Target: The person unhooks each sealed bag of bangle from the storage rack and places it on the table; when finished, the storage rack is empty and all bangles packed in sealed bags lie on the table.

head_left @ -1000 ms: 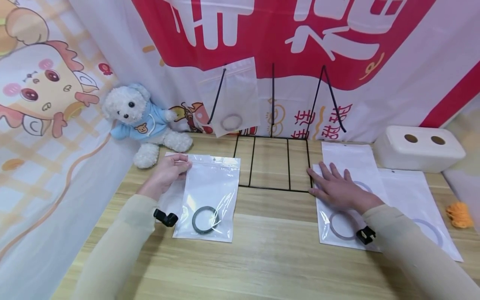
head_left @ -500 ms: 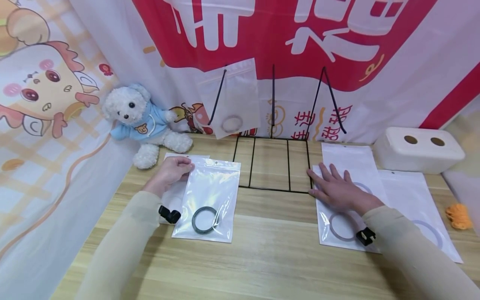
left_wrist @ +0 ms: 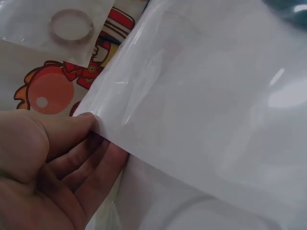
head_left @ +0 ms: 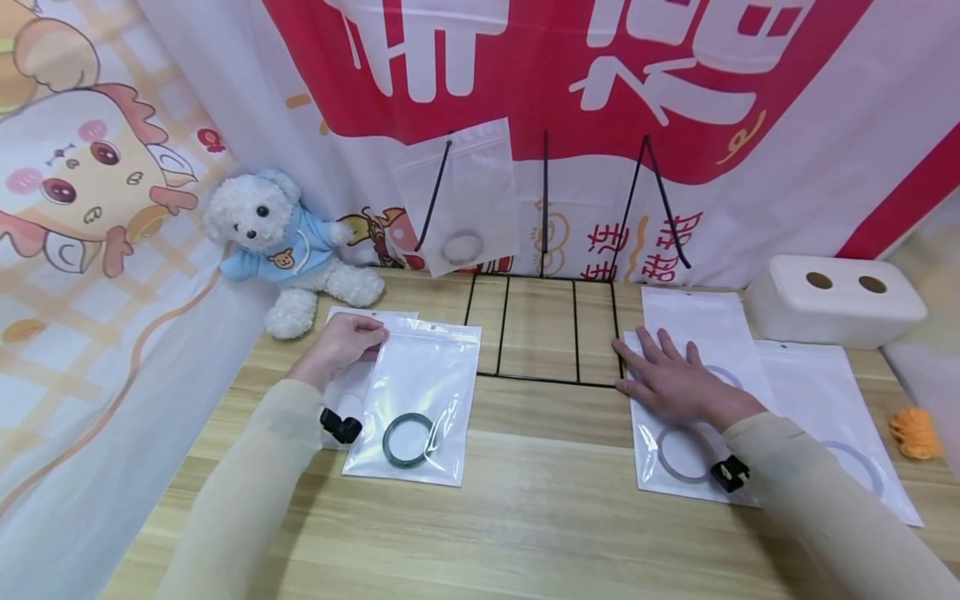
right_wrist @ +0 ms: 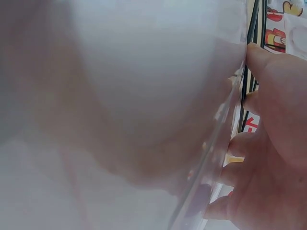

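Observation:
My left hand (head_left: 339, 343) pinches the upper left corner of a white zip bag (head_left: 423, 375), thumb above and fingers beneath in the left wrist view. A dark green bangle (head_left: 387, 442) lies in the bag's lower part. Partly under it is another white bag (head_left: 348, 383); the left wrist view shows a faint ring in it. My right hand (head_left: 675, 379) rests with spread fingers on a bag (head_left: 647, 467) holding a pale bangle (head_left: 661, 454). Its thumb and index finger lie by the rack's right edge. The right wrist view is mostly filled by blurred plastic.
A black wire rack (head_left: 507, 325) stands between the hands, its hooks rising behind. One bag with a pale ring (head_left: 467, 192) hangs at its left. Further bags (head_left: 813, 400) lie right, near a white box (head_left: 840, 308) and orange bundle (head_left: 915, 433). A plush dog (head_left: 288, 250) sits left.
The left hand has shifted slightly right and toward me, and the top edge of the pinched bag has come lower. The right hand has stayed in place.

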`<state>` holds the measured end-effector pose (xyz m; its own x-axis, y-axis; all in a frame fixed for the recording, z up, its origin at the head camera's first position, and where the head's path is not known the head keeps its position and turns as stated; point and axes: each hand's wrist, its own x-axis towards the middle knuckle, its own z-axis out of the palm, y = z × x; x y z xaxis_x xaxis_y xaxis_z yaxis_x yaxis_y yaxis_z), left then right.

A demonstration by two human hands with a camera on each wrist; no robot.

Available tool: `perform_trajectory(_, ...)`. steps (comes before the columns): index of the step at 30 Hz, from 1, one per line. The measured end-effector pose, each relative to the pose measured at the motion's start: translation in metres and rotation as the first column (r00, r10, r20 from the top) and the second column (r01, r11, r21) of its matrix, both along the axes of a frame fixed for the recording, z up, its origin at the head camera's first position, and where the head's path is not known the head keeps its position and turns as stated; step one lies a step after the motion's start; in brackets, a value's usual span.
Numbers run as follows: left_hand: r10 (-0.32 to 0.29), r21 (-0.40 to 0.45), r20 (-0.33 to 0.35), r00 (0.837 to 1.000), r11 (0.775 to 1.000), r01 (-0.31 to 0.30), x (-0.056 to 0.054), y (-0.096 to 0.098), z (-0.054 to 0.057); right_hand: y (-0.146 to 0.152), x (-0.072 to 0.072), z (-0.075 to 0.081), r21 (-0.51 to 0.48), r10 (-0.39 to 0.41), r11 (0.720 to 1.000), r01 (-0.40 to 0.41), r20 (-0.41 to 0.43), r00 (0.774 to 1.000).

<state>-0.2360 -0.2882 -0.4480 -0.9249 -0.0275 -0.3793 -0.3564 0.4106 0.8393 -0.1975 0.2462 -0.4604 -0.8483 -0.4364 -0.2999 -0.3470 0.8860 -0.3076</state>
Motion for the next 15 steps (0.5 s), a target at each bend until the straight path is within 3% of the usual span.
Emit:
perform_trajectory(10, 0.026, -0.023, -0.049, 0.998, 0.999, -0.028, 0.005, -0.011, 0.013, 0.000, 0.000, 0.000, -0.004, 0.001, 1.000, -0.001, -0.005, 1.000)
perform_trajectory(15, 0.040, 0.038, -0.117, 0.992, 0.999, -0.036, 0.003, -0.012, 0.018, 0.000, 0.001, 0.000, 0.004, -0.005, 1.000, 0.005, 0.001, 1.000)
